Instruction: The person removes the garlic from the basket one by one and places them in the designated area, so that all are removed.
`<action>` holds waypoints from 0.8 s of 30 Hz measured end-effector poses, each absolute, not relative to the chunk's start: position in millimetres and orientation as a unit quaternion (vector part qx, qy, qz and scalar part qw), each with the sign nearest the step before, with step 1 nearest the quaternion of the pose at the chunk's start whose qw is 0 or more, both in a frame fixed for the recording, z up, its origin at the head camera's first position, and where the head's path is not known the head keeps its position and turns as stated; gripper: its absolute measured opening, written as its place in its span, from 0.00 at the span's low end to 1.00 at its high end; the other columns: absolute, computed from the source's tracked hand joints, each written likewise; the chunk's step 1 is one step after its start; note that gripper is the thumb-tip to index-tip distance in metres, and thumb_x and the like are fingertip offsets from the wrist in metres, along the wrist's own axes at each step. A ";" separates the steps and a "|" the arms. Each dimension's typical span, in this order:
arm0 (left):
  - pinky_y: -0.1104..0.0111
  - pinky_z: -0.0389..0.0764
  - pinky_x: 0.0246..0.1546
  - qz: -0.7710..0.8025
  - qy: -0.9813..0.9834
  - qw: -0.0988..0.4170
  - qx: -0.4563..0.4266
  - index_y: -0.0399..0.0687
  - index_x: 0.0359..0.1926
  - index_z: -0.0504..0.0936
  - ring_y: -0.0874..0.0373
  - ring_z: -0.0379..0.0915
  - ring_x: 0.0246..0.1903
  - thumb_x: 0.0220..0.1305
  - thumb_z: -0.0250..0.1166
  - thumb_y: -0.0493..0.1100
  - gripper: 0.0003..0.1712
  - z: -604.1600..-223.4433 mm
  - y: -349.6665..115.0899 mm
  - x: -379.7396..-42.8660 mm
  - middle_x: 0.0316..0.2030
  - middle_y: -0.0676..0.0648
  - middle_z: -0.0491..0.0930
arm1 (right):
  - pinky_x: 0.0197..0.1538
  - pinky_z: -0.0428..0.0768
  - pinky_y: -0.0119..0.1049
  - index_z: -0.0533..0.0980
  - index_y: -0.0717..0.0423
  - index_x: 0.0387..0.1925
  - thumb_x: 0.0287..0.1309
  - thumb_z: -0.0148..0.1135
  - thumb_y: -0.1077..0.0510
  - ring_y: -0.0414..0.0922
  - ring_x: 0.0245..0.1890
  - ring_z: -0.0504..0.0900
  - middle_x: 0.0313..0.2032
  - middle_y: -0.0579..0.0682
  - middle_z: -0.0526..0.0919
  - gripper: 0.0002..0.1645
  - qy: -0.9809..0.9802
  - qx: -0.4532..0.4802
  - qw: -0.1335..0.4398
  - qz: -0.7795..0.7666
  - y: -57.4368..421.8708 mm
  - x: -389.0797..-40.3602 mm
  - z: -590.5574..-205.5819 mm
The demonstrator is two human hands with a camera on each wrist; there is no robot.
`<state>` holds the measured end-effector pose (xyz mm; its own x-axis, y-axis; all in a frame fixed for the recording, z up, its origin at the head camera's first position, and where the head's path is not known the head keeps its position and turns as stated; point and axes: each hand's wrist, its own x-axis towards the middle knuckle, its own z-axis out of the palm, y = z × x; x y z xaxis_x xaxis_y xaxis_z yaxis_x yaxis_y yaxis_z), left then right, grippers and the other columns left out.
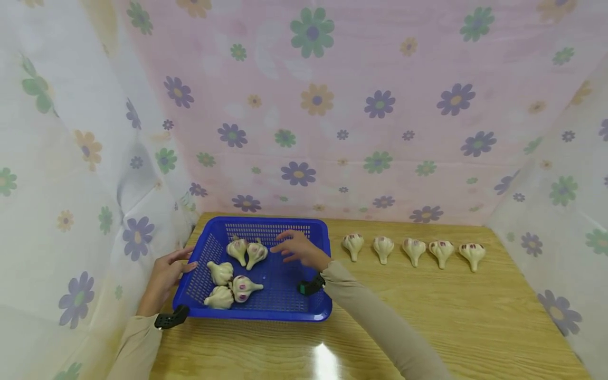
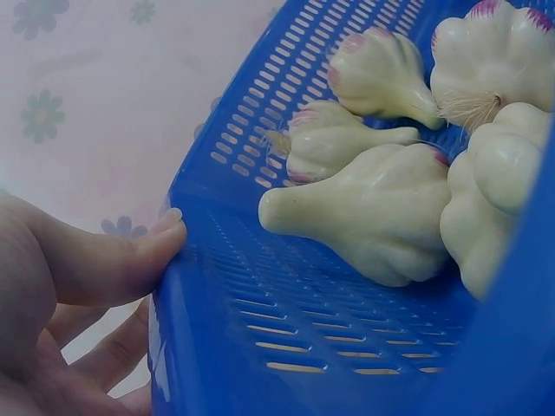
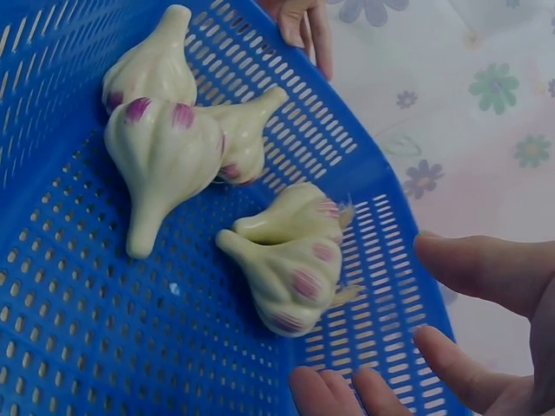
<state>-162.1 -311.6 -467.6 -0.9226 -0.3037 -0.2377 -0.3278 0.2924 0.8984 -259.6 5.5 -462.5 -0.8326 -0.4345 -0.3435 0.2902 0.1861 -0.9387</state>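
A blue perforated basket stands on the left of the wooden table with several garlic bulbs inside. My left hand holds its left rim, the thumb over the edge and the fingers outside, as the left wrist view shows. Over the basket's right half hovers my right hand, fingers spread and nothing between them. Nearest to it is a garlic bulb leaning against another bulb near the back wall. Three more, among them a purple-marked bulb, cluster at the basket's front left.
Right of the basket, several garlic bulbs lie in a row along the back of the table, stems toward me. Flower-patterned cloth encloses the table at the back and both sides.
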 end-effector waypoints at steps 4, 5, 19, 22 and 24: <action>0.64 0.80 0.37 0.562 0.803 0.012 -0.197 0.43 0.67 0.67 0.56 0.72 0.40 0.60 0.63 0.38 0.33 -467.3 -310.3 -161.7 0.56 0.38 0.68 | 0.51 0.75 0.54 0.68 0.65 0.57 0.48 0.69 0.62 0.65 0.54 0.71 0.47 0.59 0.76 0.33 0.717 -0.034 0.287 -0.635 -1.9 -258.6 -469.8; 0.64 0.80 0.38 0.562 0.803 0.013 -0.197 0.43 0.67 0.66 0.55 0.72 0.41 0.60 0.63 0.38 0.33 -467.0 -310.0 -161.5 0.57 0.38 0.68 | 0.51 0.75 0.54 0.68 0.65 0.57 0.49 0.69 0.62 0.65 0.54 0.71 0.47 0.60 0.76 0.33 0.717 -0.029 0.288 -0.634 -3.9 -258.2 -470.9; 0.65 0.79 0.39 0.562 0.802 0.017 -0.200 0.42 0.67 0.66 0.54 0.71 0.43 0.60 0.62 0.37 0.33 -464.1 -310.9 -160.9 0.57 0.37 0.68 | 0.47 0.76 0.56 0.64 0.65 0.58 0.48 0.71 0.59 0.66 0.51 0.73 0.49 0.64 0.72 0.37 0.727 -0.009 0.277 -0.628 -41.2 -257.1 -489.6; 0.67 0.80 0.37 0.564 0.802 0.018 -0.197 0.42 0.67 0.67 0.54 0.71 0.42 0.60 0.62 0.37 0.33 -462.3 -309.7 -160.7 0.57 0.37 0.68 | 0.46 0.77 0.55 0.63 0.63 0.58 0.49 0.71 0.58 0.65 0.50 0.73 0.49 0.63 0.72 0.38 0.733 -0.008 0.272 -0.623 -48.2 -256.1 -491.9; 0.68 0.80 0.36 0.564 0.802 0.019 -0.198 0.41 0.67 0.66 0.55 0.71 0.41 0.60 0.62 0.37 0.33 -460.7 -309.7 -159.8 0.57 0.36 0.68 | 0.45 0.77 0.55 0.62 0.62 0.59 0.49 0.71 0.58 0.64 0.49 0.73 0.49 0.62 0.71 0.38 0.740 -0.008 0.269 -0.616 -53.2 -255.2 -493.0</action>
<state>-159.8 -309.7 -460.7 -0.9210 -0.2959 -0.2533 -0.3384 0.2861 0.8965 -255.2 -53.2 -493.0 -0.8549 -0.3441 -0.3883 0.3191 0.2413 -0.9165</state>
